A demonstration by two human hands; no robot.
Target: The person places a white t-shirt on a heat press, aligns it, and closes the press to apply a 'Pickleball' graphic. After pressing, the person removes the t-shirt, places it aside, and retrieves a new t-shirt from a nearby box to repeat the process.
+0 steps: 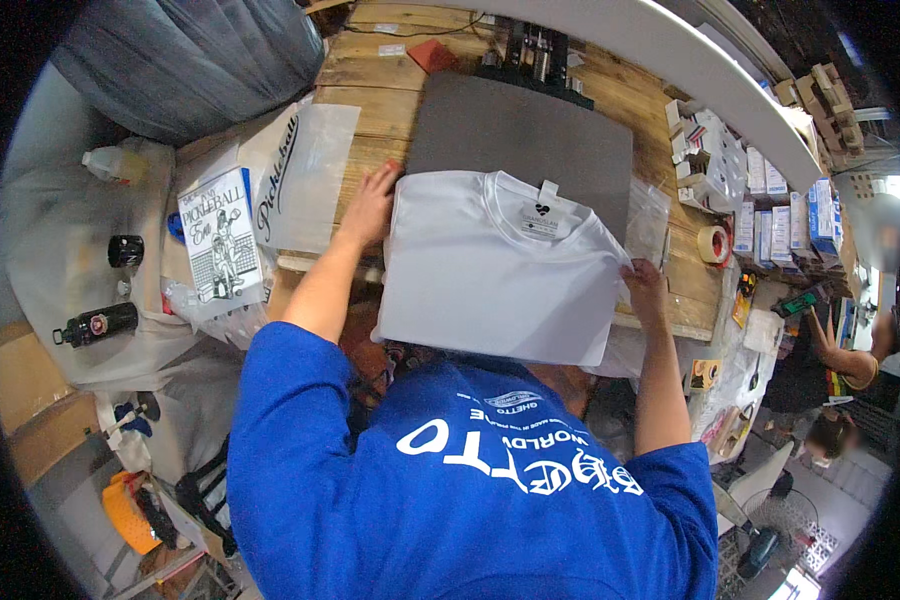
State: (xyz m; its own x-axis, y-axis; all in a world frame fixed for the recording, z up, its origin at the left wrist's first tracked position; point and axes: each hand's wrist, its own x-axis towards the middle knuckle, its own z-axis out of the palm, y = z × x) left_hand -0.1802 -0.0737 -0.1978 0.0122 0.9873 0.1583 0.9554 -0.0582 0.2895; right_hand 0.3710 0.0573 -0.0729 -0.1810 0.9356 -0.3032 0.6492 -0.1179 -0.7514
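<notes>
The white T-shirt (495,270) lies on the grey pad (520,130) and hangs over the tabletop (370,70) near edge. The left hand (370,205) presses flat on its left corner; the right hand (645,285) fingers pinch its right edge. Small boxes (770,215) stand to the right.

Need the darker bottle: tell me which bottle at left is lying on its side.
The black bottle, low on the white sheet, lies flat; the clear bottle lies higher up.

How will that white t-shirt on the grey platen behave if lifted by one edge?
The white t-shirt is probably floppy: its lower part drapes over the grey platen edge. Likely light; the left hand and right hand just spread it flat. Probably slides easily on that smooth surface.
</notes>
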